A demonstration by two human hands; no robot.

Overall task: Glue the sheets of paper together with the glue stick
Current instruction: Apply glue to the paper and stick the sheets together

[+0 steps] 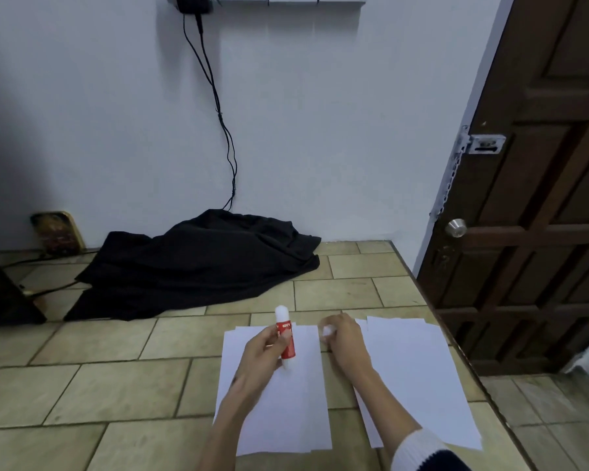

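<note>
My left hand was curled round the red barrel of the glue stick, holding it nearly upright with its white tip pointing away from me, and my right hand was closed on something small and white, which I took to be the glue stick's cap, though it was too blurred to be sure. The two hands were near each other but not touching. I held the glue stick above the left pile of paper sheets, over its far half, and my right hand hovered just right of that pile, over the strip of tiled floor between it and the right pile of paper sheets, which lay just beside the left pile and a little askew to it. I judged the glue stick light and rigid, its plastic smooth enough to slip, so the middle of the barrel seemed the sensible place to grip, clear of the tacky end. The paper I expected to be flimsy and quick to crease or slide on the tiles, best pinned flat near an edge with spread fingers while the glue went on, and lifted by a corner. A dark cloth lay well beyond the left pile, against the wall.
</note>
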